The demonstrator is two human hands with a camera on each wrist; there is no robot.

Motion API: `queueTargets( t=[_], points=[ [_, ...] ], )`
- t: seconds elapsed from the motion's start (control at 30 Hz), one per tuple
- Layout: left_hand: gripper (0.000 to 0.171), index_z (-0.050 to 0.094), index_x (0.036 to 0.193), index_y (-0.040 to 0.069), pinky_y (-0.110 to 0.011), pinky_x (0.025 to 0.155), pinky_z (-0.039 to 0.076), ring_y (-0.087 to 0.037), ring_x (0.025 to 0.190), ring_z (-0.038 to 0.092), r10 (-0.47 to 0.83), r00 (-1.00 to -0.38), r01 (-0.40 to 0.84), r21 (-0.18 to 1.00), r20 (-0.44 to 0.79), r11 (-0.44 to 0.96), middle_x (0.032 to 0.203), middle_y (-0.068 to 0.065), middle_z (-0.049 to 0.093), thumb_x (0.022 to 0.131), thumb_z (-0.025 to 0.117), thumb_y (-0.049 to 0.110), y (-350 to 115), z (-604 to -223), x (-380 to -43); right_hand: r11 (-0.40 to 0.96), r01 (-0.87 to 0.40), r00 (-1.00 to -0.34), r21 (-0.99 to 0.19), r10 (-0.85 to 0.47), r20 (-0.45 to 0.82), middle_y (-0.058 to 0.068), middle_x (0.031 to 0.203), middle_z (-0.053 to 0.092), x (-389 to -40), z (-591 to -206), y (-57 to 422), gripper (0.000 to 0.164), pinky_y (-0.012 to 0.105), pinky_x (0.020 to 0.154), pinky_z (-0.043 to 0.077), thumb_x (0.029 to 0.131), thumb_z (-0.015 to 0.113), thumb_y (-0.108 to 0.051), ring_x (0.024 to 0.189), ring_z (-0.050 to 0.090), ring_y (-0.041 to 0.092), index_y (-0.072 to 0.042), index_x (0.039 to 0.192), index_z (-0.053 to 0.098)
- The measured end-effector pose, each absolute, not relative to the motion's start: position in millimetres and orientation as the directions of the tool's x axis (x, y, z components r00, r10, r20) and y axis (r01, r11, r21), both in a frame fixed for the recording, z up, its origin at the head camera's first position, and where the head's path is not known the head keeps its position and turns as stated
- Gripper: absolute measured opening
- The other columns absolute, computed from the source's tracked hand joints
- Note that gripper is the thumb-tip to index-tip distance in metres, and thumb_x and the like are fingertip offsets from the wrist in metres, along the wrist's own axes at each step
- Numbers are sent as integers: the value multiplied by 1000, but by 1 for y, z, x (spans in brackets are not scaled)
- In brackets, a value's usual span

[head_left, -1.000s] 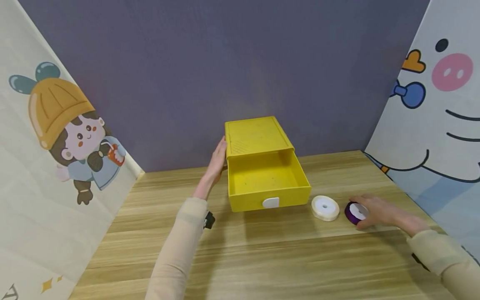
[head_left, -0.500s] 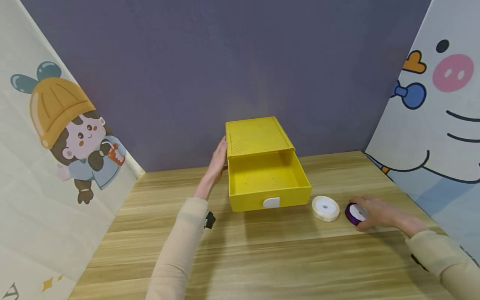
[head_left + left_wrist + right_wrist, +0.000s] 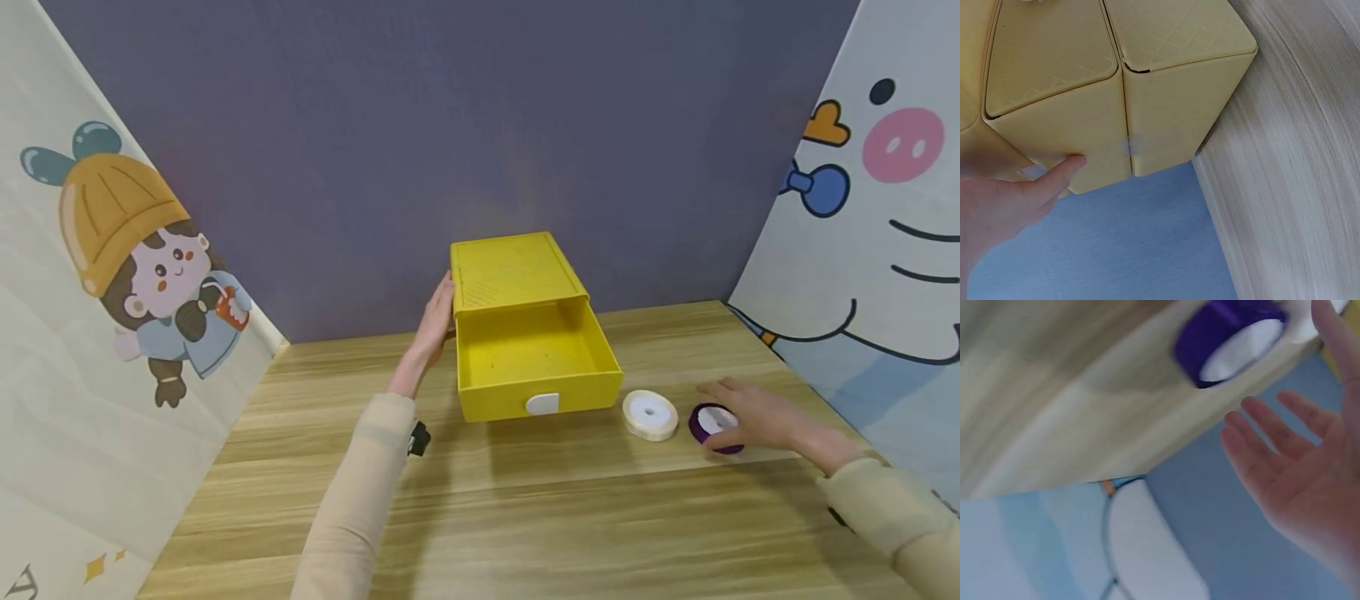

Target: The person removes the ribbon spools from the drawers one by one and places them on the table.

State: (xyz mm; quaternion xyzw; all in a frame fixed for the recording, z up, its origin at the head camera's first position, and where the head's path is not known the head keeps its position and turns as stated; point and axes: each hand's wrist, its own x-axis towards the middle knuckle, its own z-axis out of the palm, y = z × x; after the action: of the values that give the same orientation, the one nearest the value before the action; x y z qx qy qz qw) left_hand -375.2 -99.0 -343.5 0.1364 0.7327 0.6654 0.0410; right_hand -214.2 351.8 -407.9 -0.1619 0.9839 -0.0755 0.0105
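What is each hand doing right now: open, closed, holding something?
Left hand: open, touching the side of the yellow drawer box.
Right hand: open, close to the purple ribbon roll, not gripping it.

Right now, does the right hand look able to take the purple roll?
Likely yes: the right hand is open right at the purple roll, with nothing visible blocking it. The white roll sits on the side away from the hand.
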Motion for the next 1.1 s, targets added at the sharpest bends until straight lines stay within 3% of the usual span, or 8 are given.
queueTargets(
  t=[0.17,0.27,0.33,0.43,0.5,0.67,0.9,1.1],
  points=[
    [62,7,161,25,-59,118,34,-22,156,14,249,-961,143,987,121,72,169,4,7,108,24,50,-99,-343,-375,916,-381,-924,-126,-372,90,26,121,65,-204,-390,322,81,52,79,58,75,80,-54,101,67,40,2,129,59],
    [61,9,161,24,-57,119,33,-22,156,14,233,-965,144,987,123,75,169,3,8,108,24,48,-98,-343,-374,872,-461,-885,-162,-440,151,15,111,71,-196,-383,301,69,36,70,59,79,78,-51,87,69,18,-1,124,62],
    [60,10,161,23,-53,124,27,-22,156,12,225,-965,158,983,134,91,169,2,9,108,24,47,-98,-343,-374,839,-501,-864,-211,-472,176,10,108,72,-189,-379,287,61,29,68,58,83,76,-48,83,68,13,-3,121,64],
    [59,10,161,22,-48,128,18,-21,157,9,224,-963,175,979,148,106,169,2,9,109,24,46,-97,-343,-373,799,-512,-858,-315,-490,151,7,107,72,-179,-375,266,54,24,65,57,89,71,-47,81,67,11,-5,121,64],
    [60,10,161,21,-47,129,15,-20,157,8,227,-962,181,978,153,107,169,1,8,109,24,46,-98,-343,-373,766,-505,-858,-398,-495,137,8,110,72,-174,-374,252,50,25,69,59,91,69,-45,89,70,18,-5,120,64],
    [61,9,161,22,-55,124,26,-22,157,10,229,-964,158,984,134,88,170,2,7,108,25,47,-99,-342,-372,655,-487,-846,-578,-518,127,6,109,71,-165,-373,223,42,19,67,59,93,68,-39,90,67,7,-5,118,64],
    [61,9,161,19,-50,127,18,-22,157,8,226,-962,178,979,152,99,169,1,8,109,24,46,-98,-342,-371,596,-478,-837,-645,-532,129,-2,103,75,-160,-367,192,41,20,72,60,96,64,-38,90,66,0,-4,119,65],
    [60,9,161,22,-55,122,29,-22,156,12,230,-963,162,983,140,82,169,1,8,108,24,47,-97,-343,-372,543,-424,-833,-725,-548,77,2,105,76,-162,-363,176,41,21,76,60,100,59,-35,92,70,6,-3,123,64]
  ],
)
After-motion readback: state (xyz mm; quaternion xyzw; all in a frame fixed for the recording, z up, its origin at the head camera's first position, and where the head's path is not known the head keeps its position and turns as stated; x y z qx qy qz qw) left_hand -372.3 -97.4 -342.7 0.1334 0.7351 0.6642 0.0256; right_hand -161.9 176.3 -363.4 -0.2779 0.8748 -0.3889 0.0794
